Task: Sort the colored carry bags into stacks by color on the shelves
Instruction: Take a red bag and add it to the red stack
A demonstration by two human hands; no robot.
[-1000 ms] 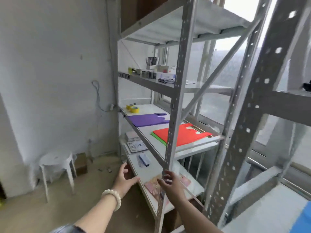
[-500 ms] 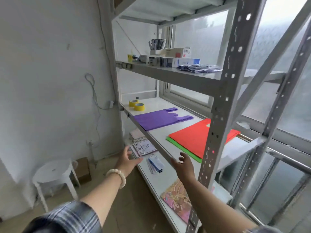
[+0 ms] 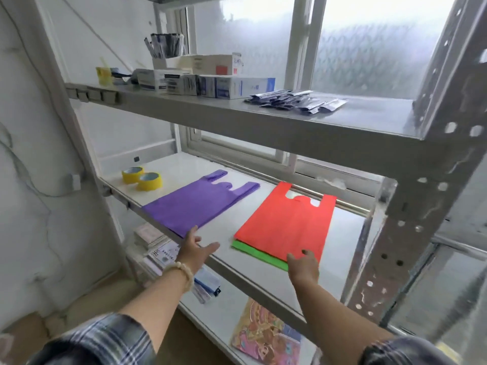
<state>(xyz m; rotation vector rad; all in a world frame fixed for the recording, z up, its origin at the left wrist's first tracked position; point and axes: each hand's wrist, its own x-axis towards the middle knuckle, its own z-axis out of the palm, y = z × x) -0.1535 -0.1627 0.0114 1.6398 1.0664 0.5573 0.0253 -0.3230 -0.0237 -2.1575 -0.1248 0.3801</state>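
Note:
A flat stack of purple carry bags [image 3: 200, 204] lies on the left half of the white middle shelf [image 3: 237, 212]. To its right a red carry bag [image 3: 287, 222] lies on top of a green one [image 3: 259, 255], whose edge shows along the front. My left hand [image 3: 195, 252] hovers open at the shelf's front edge, just below the purple stack's near corner. My right hand [image 3: 303, 266] is open over the near edge of the red and green bags, fingertips at the red bag; whether they touch it is unclear.
Two yellow tape rolls [image 3: 141, 177] sit at the shelf's back left. The upper shelf [image 3: 290, 119] carries boxes and foil packets. A grey upright post [image 3: 411, 233] stands right of my right arm. The lower shelf holds papers and a colourful booklet [image 3: 266, 335].
I have come closer to the shelf. Both hands rose from below the shelf edge to it, the right one reaching the red and green bags.

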